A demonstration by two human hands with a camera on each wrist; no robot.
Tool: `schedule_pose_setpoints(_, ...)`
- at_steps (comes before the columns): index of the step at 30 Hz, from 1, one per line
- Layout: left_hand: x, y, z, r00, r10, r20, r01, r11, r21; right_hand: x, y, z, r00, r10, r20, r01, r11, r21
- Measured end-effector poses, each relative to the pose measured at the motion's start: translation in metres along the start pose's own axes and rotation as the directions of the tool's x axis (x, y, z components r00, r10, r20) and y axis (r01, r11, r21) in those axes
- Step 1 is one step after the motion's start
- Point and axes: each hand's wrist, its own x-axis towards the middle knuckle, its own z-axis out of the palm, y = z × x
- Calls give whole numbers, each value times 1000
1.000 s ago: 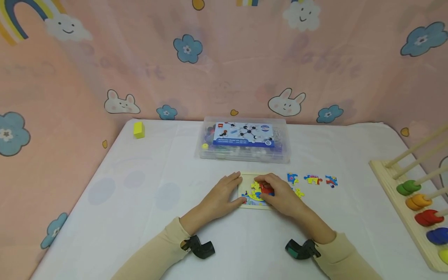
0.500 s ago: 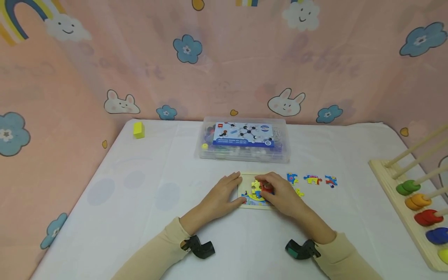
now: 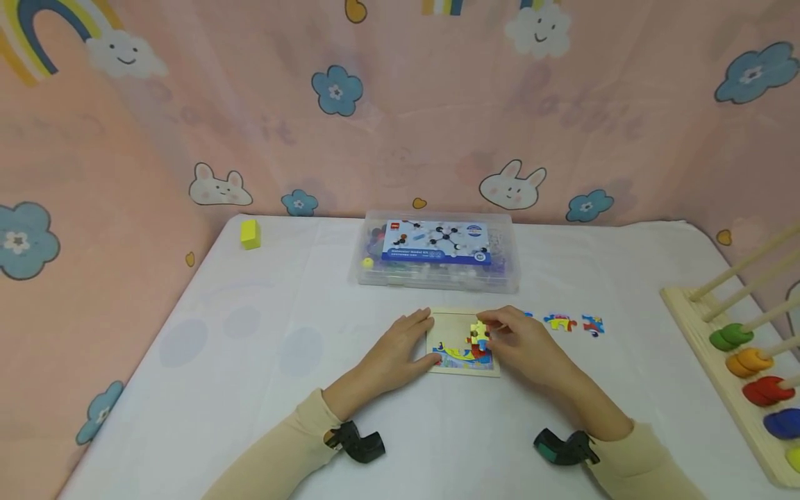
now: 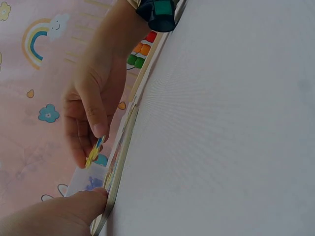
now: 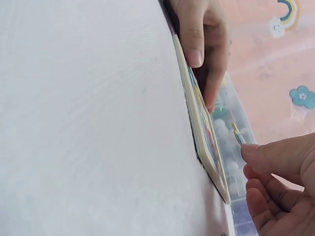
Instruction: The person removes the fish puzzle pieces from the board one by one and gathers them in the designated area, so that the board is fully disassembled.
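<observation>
In the head view a wooden puzzle tray (image 3: pixel 446 325) lies on the white table, its lower rows filled with a colourful picture. My left hand (image 3: pixel 395 351) rests along the tray's left side, fingers extended; its thumb (image 4: pixel 93 200) presses the near rim. Between thumb and fingertips my right hand (image 3: pixel 528 344) pinches a yellow and blue jigsaw piece (image 3: pixel 480 335). The right wrist view shows this piece (image 5: pixel 237 132) edge-on, raised off the tray. Loose jigsaw pieces (image 3: pixel 560 322) lie to the right of the tray, some partly hidden behind the right hand.
Behind the tray stands a clear plastic box with a molecular model kit label (image 3: pixel 436 243). A yellow block (image 3: pixel 250 235) sits at the far left corner. Along the right edge is a wooden rack with pegs and coloured beads (image 3: pixel 725 361). Patterned pink cloth (image 3: pixel 400 125) hangs behind.
My right hand has shifted right and lifted the yellow and blue jigsaw piece from the tray's middle to above its right side. The left hand stays in place.
</observation>
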Motion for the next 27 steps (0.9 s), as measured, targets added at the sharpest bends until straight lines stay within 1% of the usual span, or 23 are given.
schedule_pose_setpoints(5,0,0,0,1000,7,-3,-7,1000,0,-13,14,-14,999,29,-16,-30,999,-25)
schedule_pose_setpoints(11,-1,1,0,1000,15,-12,-15,1000,15,-28,30,-32,998,1,-62,-6,997,-72)
schedule_pose_setpoints(16,-1,0,1,1000,13,-12,-13,1000,12,-39,43,-45,998,6,-70,-14,993,-115)
schedule_pose_setpoints(20,-1,0,1,1000,15,-17,-15,1000,13,-47,54,-53,997,5,-78,-15,993,-116)
schedule_pose_setpoints(22,-1,1,1,1000,15,-18,-15,1000,12,-52,59,-57,997,24,-74,-32,993,-113)
schedule_pose_setpoints(27,0,1,0,1000,9,-8,-9,1000,12,-60,69,-63,996,38,-86,-46,994,-95)
